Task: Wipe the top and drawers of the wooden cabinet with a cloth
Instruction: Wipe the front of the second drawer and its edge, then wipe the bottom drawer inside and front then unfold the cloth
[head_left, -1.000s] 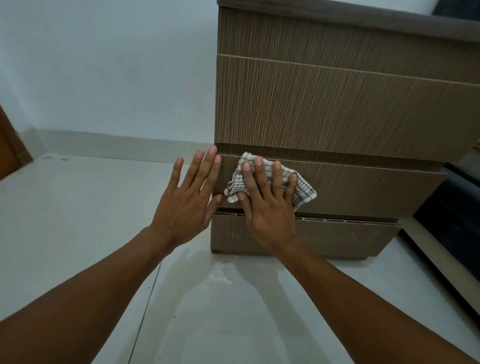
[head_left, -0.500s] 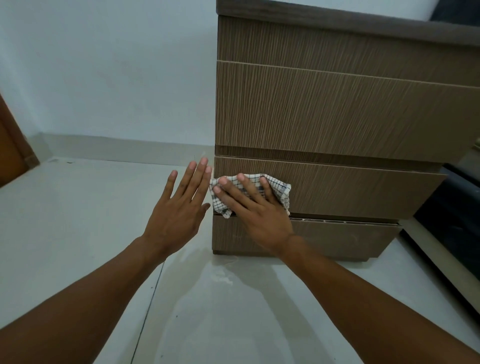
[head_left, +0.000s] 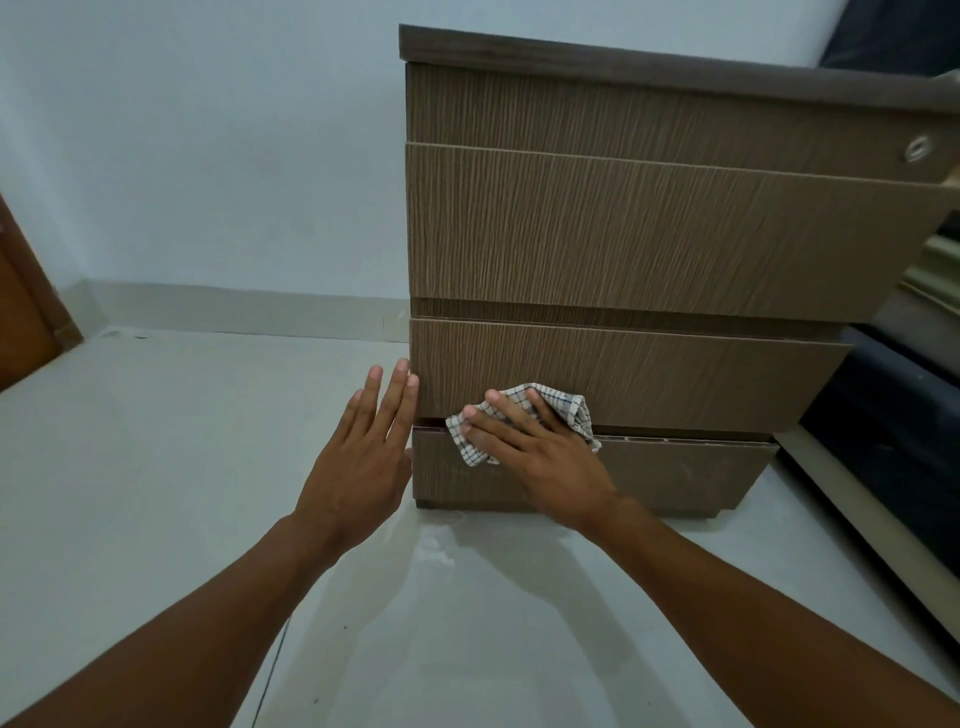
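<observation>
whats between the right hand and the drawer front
The checked cloth, pressed by the right hand against the drawer front, in the head view.

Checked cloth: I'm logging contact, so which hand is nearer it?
Right. The right hand presses on the checked cloth against the drawer front; the left hand is to its left, apart, by the cabinet's edge.

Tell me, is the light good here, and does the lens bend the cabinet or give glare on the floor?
Head view: light dim, even, bluish, no hard shadows; the wide lens splays the cabinet toward the right, drawer lines slanting; the floor shows only a soft pale sheen before the cabinet; the cloth under the right hand looks slightly soft.
</observation>
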